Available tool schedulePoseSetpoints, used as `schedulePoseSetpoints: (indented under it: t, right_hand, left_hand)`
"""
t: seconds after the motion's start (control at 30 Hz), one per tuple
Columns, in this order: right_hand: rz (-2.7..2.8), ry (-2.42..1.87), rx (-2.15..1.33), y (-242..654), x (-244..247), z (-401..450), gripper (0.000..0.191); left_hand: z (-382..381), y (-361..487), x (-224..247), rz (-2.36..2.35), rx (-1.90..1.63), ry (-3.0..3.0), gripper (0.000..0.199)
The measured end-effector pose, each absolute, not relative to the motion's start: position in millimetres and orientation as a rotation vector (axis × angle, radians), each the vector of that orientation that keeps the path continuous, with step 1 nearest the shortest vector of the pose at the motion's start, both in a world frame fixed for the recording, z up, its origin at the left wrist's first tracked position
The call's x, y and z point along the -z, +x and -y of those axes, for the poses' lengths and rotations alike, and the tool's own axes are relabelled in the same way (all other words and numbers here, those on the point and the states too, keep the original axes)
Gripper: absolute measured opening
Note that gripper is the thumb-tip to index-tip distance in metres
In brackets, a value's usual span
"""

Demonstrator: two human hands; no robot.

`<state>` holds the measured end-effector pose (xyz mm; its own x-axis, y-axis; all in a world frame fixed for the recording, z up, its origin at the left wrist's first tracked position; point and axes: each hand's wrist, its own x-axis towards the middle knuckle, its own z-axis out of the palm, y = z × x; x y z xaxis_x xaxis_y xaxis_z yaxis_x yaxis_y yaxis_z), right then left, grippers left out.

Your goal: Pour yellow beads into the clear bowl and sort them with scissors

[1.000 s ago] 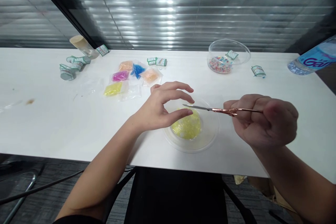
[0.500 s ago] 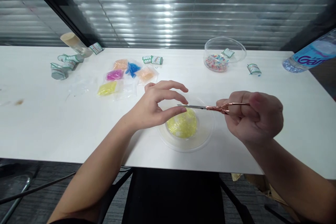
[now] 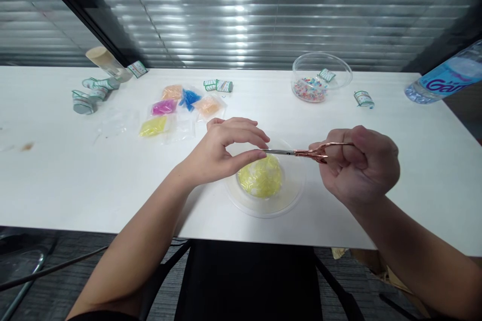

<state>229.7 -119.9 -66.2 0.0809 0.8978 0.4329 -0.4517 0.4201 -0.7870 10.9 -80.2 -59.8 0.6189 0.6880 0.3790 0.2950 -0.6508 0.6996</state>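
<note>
My right hand (image 3: 359, 165) is closed around the handles of copper-coloured scissors (image 3: 314, 153), whose silver blades point left. The blade tip lies between the thumb and fingertips of my left hand (image 3: 237, 148), which are pinched together; anything small held there is hidden. Both hands are above a clear round bowl (image 3: 295, 193) on the white table. Yellow, shiny material (image 3: 263, 176) covers the bowl's bottom.
Small bags of yellow (image 3: 153, 126), magenta (image 3: 164, 107), orange and blue pieces lie left of centre. Behind stand a clear bowl of colourful bits (image 3: 310, 89) and patterned rolls (image 3: 218, 86). A bottle (image 3: 444, 77) is at right, a tilted jar (image 3: 109, 63) at left.
My right hand and the scissors have shifted slightly left. The fingertips of my left hand have closed in around the blade tip.
</note>
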Motion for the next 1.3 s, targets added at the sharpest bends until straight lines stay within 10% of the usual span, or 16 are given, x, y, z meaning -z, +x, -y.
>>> schedulePoseSetpoints:
  t: [1.3]
  right_hand:
    - [0.972, -0.739, -1.201, 238, 53, 113, 0.052]
  left_hand:
    - [77, 10, 64, -0.914, -0.872, 2.356, 0.004]
